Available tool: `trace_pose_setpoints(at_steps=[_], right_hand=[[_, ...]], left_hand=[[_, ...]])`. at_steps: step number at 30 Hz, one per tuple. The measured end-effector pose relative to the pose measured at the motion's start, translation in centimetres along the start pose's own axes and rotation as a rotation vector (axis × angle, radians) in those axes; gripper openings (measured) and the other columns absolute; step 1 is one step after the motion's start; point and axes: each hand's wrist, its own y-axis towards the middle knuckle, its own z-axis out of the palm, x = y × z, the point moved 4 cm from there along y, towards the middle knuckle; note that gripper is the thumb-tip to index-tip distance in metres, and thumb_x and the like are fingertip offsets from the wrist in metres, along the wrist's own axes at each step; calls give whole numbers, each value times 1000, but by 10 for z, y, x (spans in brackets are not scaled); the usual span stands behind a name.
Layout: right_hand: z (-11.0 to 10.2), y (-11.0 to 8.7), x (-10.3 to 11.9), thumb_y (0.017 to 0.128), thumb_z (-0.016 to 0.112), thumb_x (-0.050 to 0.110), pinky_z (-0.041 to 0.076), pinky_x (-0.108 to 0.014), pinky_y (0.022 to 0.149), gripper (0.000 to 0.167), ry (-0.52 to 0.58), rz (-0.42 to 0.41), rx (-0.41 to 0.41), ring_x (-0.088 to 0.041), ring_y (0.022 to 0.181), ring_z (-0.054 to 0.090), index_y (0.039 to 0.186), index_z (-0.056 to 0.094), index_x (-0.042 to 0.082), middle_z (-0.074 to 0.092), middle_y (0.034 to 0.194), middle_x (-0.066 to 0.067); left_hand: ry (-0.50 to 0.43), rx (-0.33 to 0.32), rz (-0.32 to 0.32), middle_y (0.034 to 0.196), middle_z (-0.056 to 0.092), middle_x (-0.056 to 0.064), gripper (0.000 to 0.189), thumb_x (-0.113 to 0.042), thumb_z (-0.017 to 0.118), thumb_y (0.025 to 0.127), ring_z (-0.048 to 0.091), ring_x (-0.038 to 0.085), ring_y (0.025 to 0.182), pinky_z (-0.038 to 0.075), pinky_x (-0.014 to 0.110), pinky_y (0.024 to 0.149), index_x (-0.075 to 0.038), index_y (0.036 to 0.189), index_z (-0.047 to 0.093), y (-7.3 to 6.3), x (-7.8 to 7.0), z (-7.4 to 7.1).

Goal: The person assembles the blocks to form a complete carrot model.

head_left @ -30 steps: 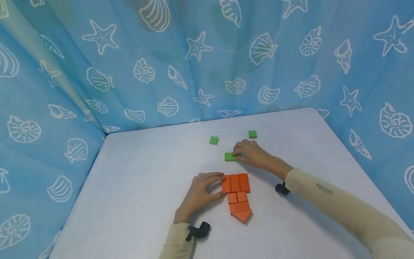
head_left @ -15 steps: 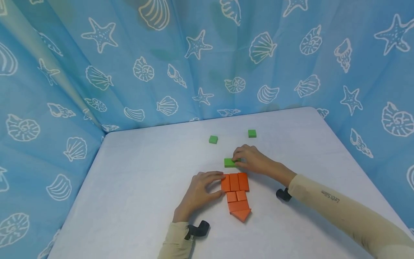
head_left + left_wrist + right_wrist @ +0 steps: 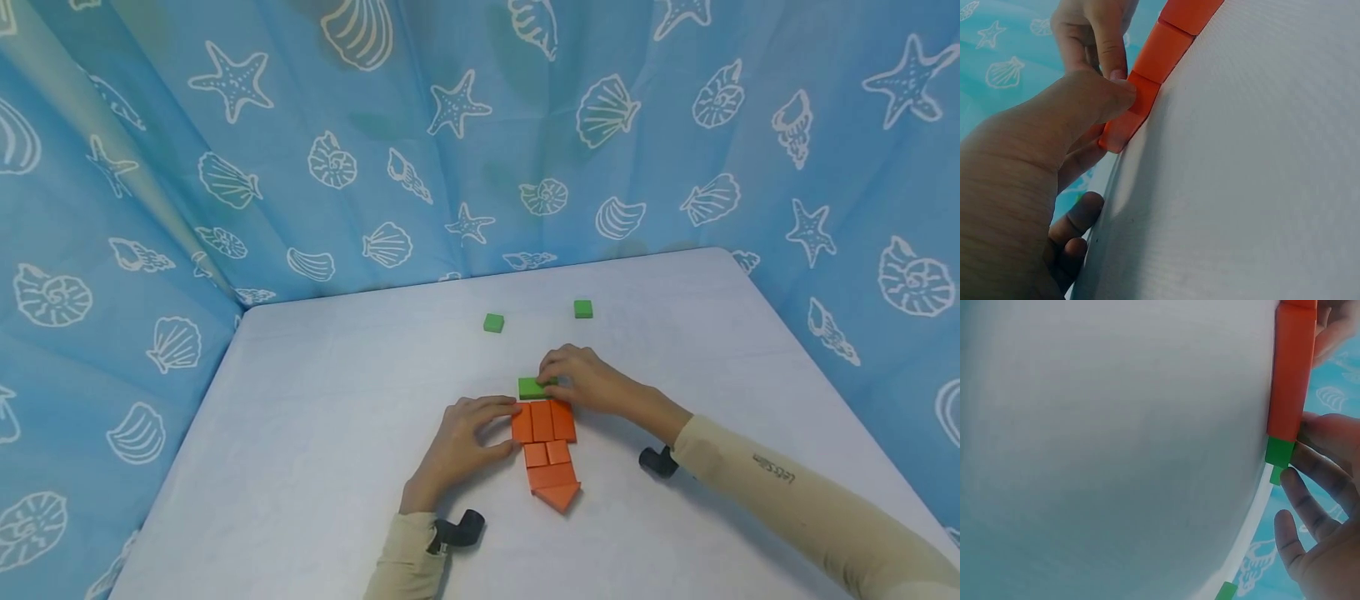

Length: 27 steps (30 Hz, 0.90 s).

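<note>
My left hand (image 3: pixel 461 437) holds the leftmost upright orange block (image 3: pixel 521 427) between thumb and forefinger, one at each end. That block sits in a row with two more orange blocks (image 3: pixel 542 422). My right hand (image 3: pixel 592 382) pinches the right part of a long green block (image 3: pixel 528 388), which lies just beyond the row's far edge. In the right wrist view the green block (image 3: pixel 1279 452) sits right against the orange end; whether they touch is hard to tell. Below the row come two small orange squares (image 3: pixel 547 454), a wide orange block (image 3: pixel 551 476) and an orange triangle (image 3: pixel 558 497).
Two small green blocks, one left (image 3: pixel 493 322) and one right (image 3: pixel 583 309), lie farther back on the white table (image 3: pixel 337 417). A blue shell-patterned curtain (image 3: pixel 450 150) hangs behind and at both sides. Dark cameras are strapped to both wrists.
My right hand has drawn the long green block toward me, from a visible gap to right beside the orange row. The left hand has stayed in place on its orange block.
</note>
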Motion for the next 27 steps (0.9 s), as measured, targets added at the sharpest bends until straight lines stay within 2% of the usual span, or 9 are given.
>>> trace_pose_setpoints(at_steps=[5,11,14,20,27], right_hand=[[-3,0,1,90,74,17,43,-52,95,18,-20,-25,-2,-22,107,56,108,79,15,68,108,4],[-4,-3,2,93,71,16,38,-56,95,17,-33,-50,14,-23,112,56,108,78,19,68,112,3],[-9,2,1,94,68,17,37,-57,97,15,-44,-52,-3,-24,114,56,107,77,18,68,113,2],[-23,34,-5,93,70,14,38,-61,98,14,-107,-37,-65,-29,114,57,105,76,12,70,113,-4],[-25,78,-25,96,66,16,37,-58,100,22,-155,51,-60,-32,120,54,116,74,10,67,122,-8]], left_hand=[[-8,-3,-14,140,57,-10,48,-36,75,89,50,14,124,37,44,99,-25,134,65,2,2,-1],[-24,20,-36,141,56,-13,48,-38,74,89,48,13,128,35,44,103,-27,135,64,1,5,2],[-23,12,-37,140,57,-14,48,-38,75,88,48,12,127,36,44,100,-28,134,65,1,5,3],[-28,-4,-28,141,55,-16,48,-38,75,88,49,11,124,37,41,97,-28,134,65,-3,7,3],[-18,-22,14,139,57,-14,48,-37,76,88,51,11,121,37,39,96,-27,133,65,0,7,4]])
